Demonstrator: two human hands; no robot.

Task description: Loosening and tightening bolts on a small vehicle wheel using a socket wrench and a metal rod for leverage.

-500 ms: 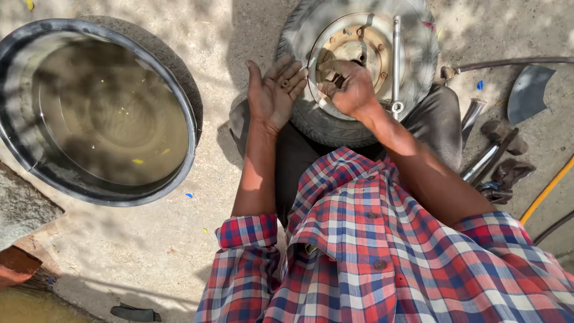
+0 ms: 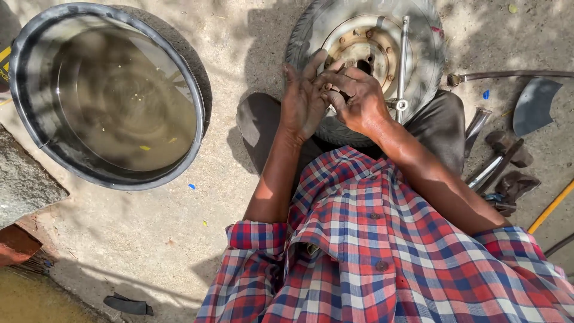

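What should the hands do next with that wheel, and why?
Probably part the hands and bring the small piece down to the wheel's metal hub. The left hand and right hand are pressed together above the wheel, with something small pinched between the fingers; what it is cannot be told. A long metal tool lies across the hub.

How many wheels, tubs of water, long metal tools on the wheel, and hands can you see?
Wheel: 1
Tub of water: 1
Long metal tool lying on the wheel: 1
Hands: 2, the left hand and the right hand, touching each other over the wheel
Total: 5
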